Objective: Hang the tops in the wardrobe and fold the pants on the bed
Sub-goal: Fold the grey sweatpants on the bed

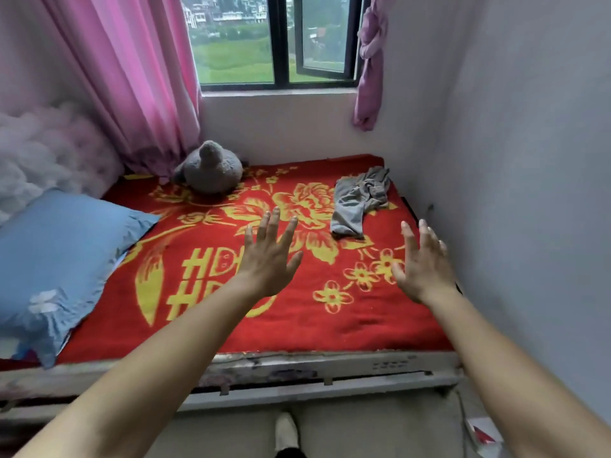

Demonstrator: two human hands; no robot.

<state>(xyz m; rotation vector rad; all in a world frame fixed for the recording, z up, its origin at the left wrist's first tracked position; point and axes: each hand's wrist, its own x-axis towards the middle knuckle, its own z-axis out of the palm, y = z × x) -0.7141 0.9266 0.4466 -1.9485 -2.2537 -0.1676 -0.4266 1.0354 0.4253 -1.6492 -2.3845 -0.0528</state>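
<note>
Left hand (269, 259) and right hand (425, 264) hover over bed (330, 328), fingers (273, 223) spread, holding nothing. Beyond them, grey pants (358, 200) lie crumpled near far right corner, apart from both hands. Folding likely not begun. No tops or wardrobe in view, so hanging progress unknown.

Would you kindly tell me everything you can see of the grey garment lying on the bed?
The grey garment is crumpled, soft, faded-looking cloth, bunched at its far end, with one tube-like leg or sleeve stretching toward the camera. It lies unfolded on the red flowered blanket near its far right corner, close to the wall. The left hand and right hand are apart from it.
</note>
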